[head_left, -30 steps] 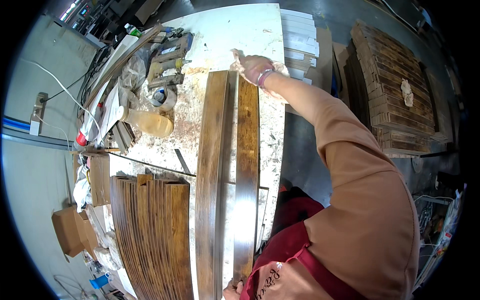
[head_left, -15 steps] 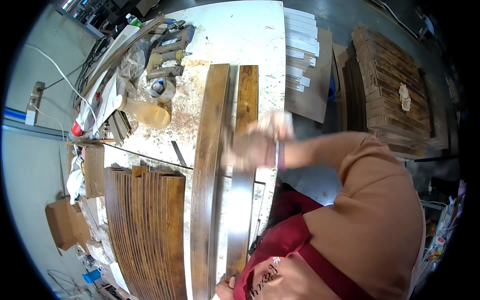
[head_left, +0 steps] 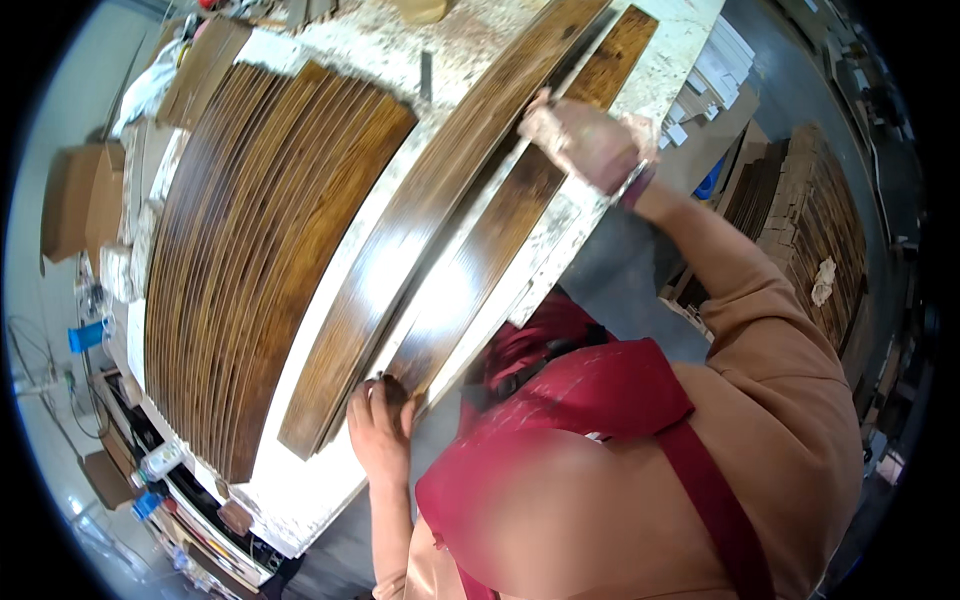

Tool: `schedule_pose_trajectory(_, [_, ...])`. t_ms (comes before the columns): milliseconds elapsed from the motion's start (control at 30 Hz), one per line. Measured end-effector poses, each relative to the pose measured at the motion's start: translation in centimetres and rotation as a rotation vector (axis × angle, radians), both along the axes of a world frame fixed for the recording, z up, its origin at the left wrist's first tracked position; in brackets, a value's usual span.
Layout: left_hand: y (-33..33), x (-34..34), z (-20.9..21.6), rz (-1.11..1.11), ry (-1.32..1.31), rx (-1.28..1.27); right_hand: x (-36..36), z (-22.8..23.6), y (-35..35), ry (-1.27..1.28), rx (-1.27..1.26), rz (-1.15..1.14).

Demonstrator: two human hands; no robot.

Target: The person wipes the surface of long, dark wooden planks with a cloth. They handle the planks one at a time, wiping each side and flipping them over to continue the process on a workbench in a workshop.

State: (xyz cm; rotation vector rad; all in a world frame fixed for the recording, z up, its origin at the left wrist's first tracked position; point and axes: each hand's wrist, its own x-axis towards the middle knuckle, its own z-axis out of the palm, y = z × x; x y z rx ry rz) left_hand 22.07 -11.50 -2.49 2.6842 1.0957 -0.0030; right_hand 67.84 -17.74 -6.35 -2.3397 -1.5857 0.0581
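A narrow brown wooden plank [head_left: 493, 232] lies on the white worktable, its top glossy under the light. My left hand [head_left: 378, 425] grips its near end, fingers bent over the edge. Over the plank's far part is my right hand [head_left: 597, 148], closed and slightly blurred, with what looks like a crumpled pale rag [head_left: 545, 132] in it. Alongside, to the left, a longer, wider plank [head_left: 405, 230] rests with a gap between the two. Neither hand touches that wider one.
Several brown planks stand in a tight row [head_left: 265, 270] at the left. Open cardboard boxes [head_left: 72, 205] sit beyond them. Past the table's right edge are pale strips [head_left: 715, 65] and a large stack of planks [head_left: 815, 235] with a crumpled cloth [head_left: 824, 281] on top.
My view has turned and shifted toward the near end of the table. My right hand, strongly blurred before, shows more clearly over the narrow plank. My left hand remains at its near end.
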Motion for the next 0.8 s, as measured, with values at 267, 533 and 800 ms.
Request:
schedule_pose_trajectory(267, [-2.9, -13.2, -4.0, 0.244, -0.103, -0.148, -1.7, 1.0, 1.2, 0.158, -0.062, -0.256])
schedule_pose_trajectory(533, [-0.9, -12.3, -5.9, 0.338, -0.464, -0.283, -18.7, -0.1, 2.1, -0.112, -0.112, 0.033])
schedule_pose_trajectory(800, [-0.2, -11.7, -6.7, 0.068, -0.476, -0.116, -11.6, 0.9, 1.6, 0.037, -0.028, -0.128])
